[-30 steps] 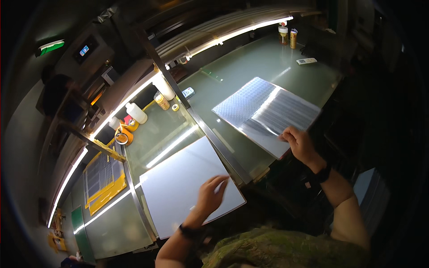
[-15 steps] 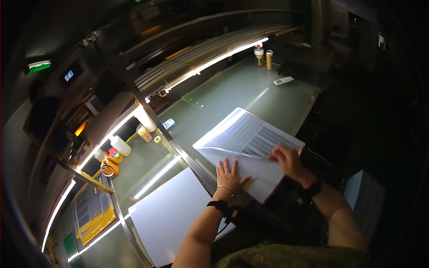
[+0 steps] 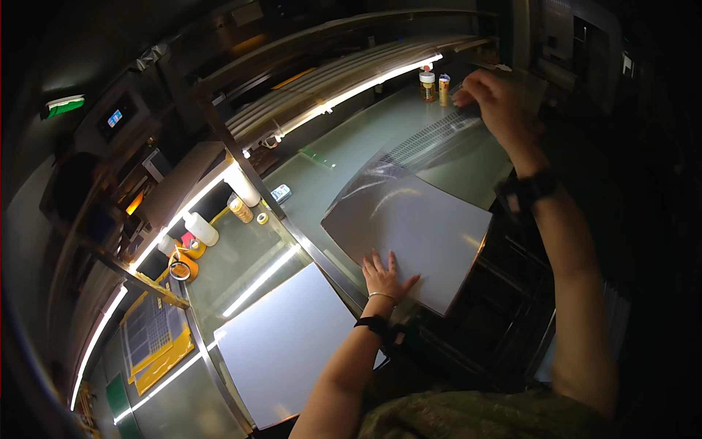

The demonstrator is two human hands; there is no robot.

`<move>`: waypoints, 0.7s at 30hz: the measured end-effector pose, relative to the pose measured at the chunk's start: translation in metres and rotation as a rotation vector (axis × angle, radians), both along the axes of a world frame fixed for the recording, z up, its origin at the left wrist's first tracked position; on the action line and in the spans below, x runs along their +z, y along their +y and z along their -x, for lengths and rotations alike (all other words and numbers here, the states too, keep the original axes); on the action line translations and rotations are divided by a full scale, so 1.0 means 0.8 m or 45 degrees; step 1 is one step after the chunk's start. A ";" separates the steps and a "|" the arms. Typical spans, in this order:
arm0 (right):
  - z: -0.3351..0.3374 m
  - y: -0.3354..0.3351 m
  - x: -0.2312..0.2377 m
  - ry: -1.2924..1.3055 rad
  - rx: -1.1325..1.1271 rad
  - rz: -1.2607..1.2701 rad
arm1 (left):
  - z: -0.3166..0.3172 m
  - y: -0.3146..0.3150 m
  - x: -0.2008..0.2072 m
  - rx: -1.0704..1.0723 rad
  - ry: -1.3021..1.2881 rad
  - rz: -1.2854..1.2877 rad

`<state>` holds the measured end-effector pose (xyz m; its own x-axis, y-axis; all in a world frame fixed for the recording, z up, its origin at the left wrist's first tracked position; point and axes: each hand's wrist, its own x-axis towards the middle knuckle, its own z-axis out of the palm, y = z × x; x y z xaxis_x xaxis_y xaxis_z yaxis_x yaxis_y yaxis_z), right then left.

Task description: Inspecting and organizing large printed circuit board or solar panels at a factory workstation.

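My left hand (image 3: 385, 279) lies flat with spread fingers on the near left part of a smooth, light grey panel (image 3: 439, 234). Raised at the far right, my right hand (image 3: 493, 106) pinches the edge of a clear film (image 3: 428, 143) printed with dark rows of small marks. The film slopes up from the panel's far left side toward that hand, so the panel's near surface lies bare. Where the film still touches the panel is hard to tell through the glare.
Left of a metal divider lies another white panel (image 3: 285, 351). Bottles (image 3: 200, 229) and an orange tape roll (image 3: 181, 269) stand under the lit shelf, with yellow-edged printed sheets (image 3: 152, 333) nearby. A jar (image 3: 427, 86) stands at the back; a person (image 3: 73, 186) is far left.
My right hand has risen far and away from me, lifting the printed film off most of the panel. My left hand has stayed pressed on the panel.
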<state>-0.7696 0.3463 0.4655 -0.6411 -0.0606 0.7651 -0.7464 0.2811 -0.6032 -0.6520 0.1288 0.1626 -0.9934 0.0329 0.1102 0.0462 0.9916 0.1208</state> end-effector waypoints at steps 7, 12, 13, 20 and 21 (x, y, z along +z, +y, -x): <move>0.139 0.070 -0.088 -0.488 0.019 0.520 | 0.000 0.009 0.000 0.106 -0.068 0.005; 0.065 -0.028 -0.004 0.120 0.158 0.110 | 0.002 0.003 0.007 0.194 -0.127 0.014; 0.057 -0.032 0.024 0.287 0.027 -0.035 | 0.004 0.007 0.008 0.170 -0.124 0.010; -0.086 -0.024 0.145 0.775 0.217 0.025 | 0.011 0.026 0.018 0.135 -0.168 -0.040; -0.101 -0.027 0.141 0.987 0.099 -0.107 | 0.011 0.022 0.019 0.169 -0.208 -0.031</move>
<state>-0.6892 0.3250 0.5785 0.0827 -0.1608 0.9835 -0.9653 0.2322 0.1191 -0.6608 0.1463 0.1779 -0.9935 -0.1004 -0.0536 -0.1071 0.9843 0.1401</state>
